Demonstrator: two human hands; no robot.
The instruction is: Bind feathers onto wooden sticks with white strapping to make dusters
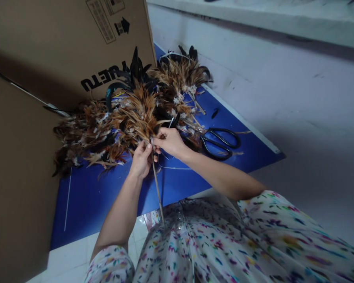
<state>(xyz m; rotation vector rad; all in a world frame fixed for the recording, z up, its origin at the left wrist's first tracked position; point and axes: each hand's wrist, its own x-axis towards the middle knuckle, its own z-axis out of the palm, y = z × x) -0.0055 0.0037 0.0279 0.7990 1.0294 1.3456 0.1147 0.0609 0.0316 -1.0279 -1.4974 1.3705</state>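
A feather duster point(143, 104) of brown feathers with dark tips points away from me, and its thin stick point(157, 186) runs back towards my body. My left hand point(141, 159) is closed around the duster where feathers meet stick. Close against it, my right hand point(171, 140) pinches at the same spot; what lies between its fingertips is too small to make out. A thin pale thread point(177, 168) curves over the table just below the right hand. Black-handled scissors point(221, 142) lie to the right, their blades partly hidden among feathers.
Loose brown feathers point(85, 129) pile up on the left of the blue table point(97, 200). Another feather bundle point(183, 74) lies at the back by the pale wall point(268, 102). Large cardboard boxes point(61, 35) stand at the back and left. Bits of stick lie near the scissors.
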